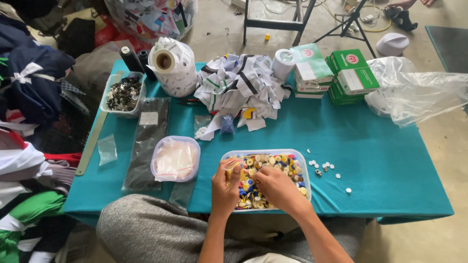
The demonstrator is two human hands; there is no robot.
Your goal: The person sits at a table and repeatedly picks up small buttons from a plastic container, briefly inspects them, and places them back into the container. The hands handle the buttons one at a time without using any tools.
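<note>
While both of your hands work inside the clear plastic tray of coloured buttons (pixel 292 160), that tray sits at the near edge of the table (pixel 380 160), right in front of your lap. Your left hand (pixel 225 182) is curled over the tray's left side, its fingers pinched on a small yellowish piece, though what exactly it is stays too small to tell. Your right hand (pixel 275 187) rests palm down on the buttons with fingers bent; whether it has hold of one you cannot tell. Just left of the tray lies a lidded tub with a pale bag (pixel 175 158) in it. To the tray's right, loose white buttons (pixel 324 166) are scattered on the cloth. Beyond the tray is a heap of fabric scraps (pixel 239 83), and further right of that, green boxes (pixel 348 73).
</note>
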